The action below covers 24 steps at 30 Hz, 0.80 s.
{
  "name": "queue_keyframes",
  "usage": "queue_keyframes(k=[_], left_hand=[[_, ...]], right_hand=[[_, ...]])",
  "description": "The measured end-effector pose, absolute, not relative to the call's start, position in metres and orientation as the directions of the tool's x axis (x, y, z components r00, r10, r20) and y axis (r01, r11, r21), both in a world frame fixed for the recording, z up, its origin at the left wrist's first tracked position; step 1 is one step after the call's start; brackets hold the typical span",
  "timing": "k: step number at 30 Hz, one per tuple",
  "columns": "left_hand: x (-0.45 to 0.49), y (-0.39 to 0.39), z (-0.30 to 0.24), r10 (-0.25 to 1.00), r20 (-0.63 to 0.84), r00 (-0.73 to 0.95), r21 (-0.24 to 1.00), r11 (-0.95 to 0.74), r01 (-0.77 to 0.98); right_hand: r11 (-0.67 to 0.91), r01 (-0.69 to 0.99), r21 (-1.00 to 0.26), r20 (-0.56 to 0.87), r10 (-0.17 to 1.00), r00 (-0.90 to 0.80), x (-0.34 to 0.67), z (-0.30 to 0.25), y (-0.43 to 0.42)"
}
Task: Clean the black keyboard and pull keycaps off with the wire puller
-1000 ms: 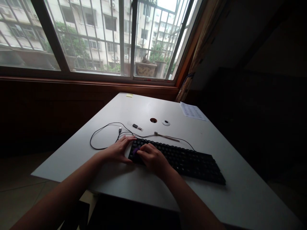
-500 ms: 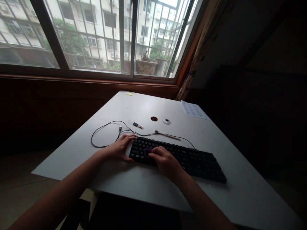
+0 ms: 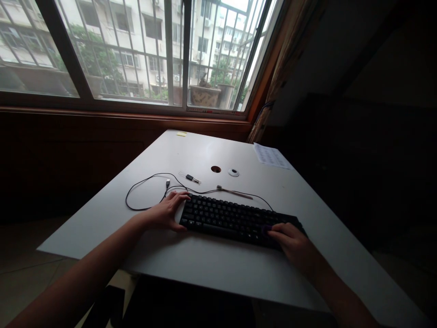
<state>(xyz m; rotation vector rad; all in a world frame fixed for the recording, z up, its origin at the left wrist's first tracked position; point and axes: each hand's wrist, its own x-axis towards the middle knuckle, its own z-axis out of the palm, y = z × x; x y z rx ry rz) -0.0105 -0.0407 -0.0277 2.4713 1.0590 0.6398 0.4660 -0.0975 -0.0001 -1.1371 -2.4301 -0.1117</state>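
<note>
Right hand (image 3: 292, 240) moved right along keyboard (image 3: 218, 216), pinching purple piece (image 3: 266, 231); left hand (image 3: 166, 214) open, spread across its left end, probably bracing against sliding.

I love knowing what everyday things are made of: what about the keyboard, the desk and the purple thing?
Keyboard: probably matte plastic, going by its dull black keys. Desk: perhaps laminated board; its white top is smooth with a soft sheen. Purple thing: I can't tell; it is dark, and the right hand partly covers it.
</note>
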Motion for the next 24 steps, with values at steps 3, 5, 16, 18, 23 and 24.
queue_keyframes(k=[3, 5, 16, 18, 23, 24], left_hand=[[-0.011, -0.040, -0.028, 0.742, 0.258, 0.619, 0.502, -0.650, 0.571], [-0.012, -0.040, -0.029, 0.738, 0.261, 0.622, 0.508, -0.653, 0.562], [-0.011, -0.043, -0.017, 0.724, 0.224, 0.653, 0.513, -0.657, 0.553], [-0.011, -0.043, -0.016, 0.719, 0.236, 0.653, 0.521, -0.661, 0.540], [-0.010, -0.042, -0.022, 0.726, 0.288, 0.625, 0.525, -0.665, 0.531], [-0.010, -0.042, -0.023, 0.730, 0.294, 0.616, 0.529, -0.662, 0.532]], right_hand=[[0.635, 0.763, -0.121, 0.436, 0.724, -0.534, 0.494, -0.003, -0.103], [0.632, 0.761, -0.144, 0.455, 0.725, -0.516, 0.499, -0.001, -0.106], [0.734, 0.597, -0.322, 0.620, 0.641, -0.453, 0.355, 0.023, -0.090], [0.784, 0.532, -0.321, 0.621, 0.598, -0.507, 0.315, 0.021, -0.084], [0.862, 0.458, -0.217, 0.524, 0.499, -0.691, 0.245, 0.008, -0.074], [0.865, 0.461, -0.199, 0.493, 0.495, -0.715, 0.238, 0.005, -0.074]])
